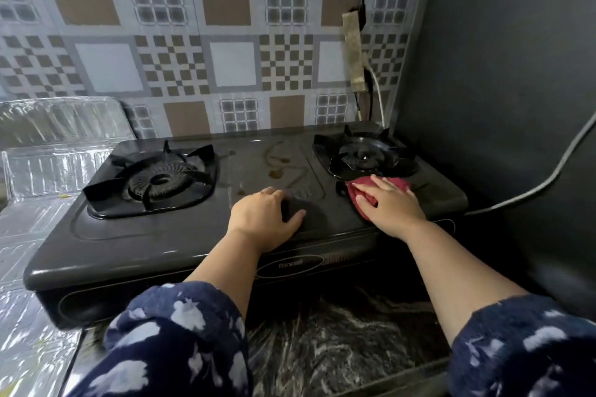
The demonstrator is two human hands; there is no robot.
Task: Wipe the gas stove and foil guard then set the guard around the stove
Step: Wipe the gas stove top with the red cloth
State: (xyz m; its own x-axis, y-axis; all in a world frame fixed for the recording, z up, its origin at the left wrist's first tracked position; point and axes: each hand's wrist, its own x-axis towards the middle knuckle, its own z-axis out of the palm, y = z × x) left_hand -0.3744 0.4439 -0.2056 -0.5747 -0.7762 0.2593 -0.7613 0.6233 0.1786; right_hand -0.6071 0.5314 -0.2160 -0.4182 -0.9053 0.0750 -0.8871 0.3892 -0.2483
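Now the right hand (392, 201) presses flat on a red cloth (380, 185) on the stove (180, 235); left hand (267, 219), open, rests flat beside it.

Two bare forearms reach out of loose sleeves pushed back near the elbows; the left sleeve (174, 342) and right sleeve (529, 348) are dark navy, soft and fleecy in look, scattered with pale blue-white blotchy shapes; no rings or watch show.

Right hand (388, 200) hides most of the red cloth (361, 192).
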